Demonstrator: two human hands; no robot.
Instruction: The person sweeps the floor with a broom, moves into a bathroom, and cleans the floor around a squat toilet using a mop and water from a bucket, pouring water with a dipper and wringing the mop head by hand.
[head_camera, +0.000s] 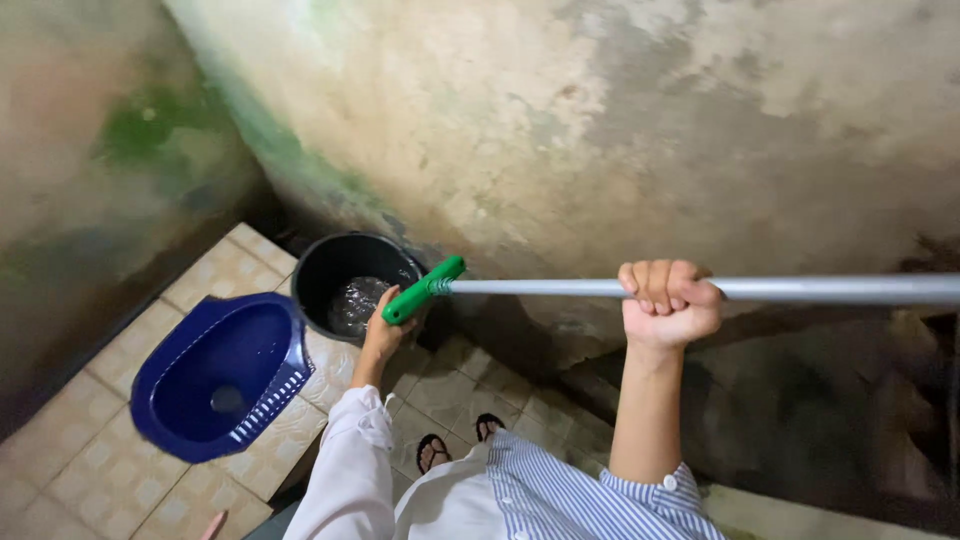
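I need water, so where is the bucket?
In the head view, the black bucket stands left of centre against the wall, beside the blue squat toilet.

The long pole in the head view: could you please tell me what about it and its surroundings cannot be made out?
- Pole: its far end is cut off by the right edge, so what it carries is unseen.
- Left hand: covers part of the green grip.
- Right hand: wraps and hides a stretch of the shaft.
- Black bucket: water glints inside; its depth is unclear.
- Feet: one sandal is partly hidden by the shirt.
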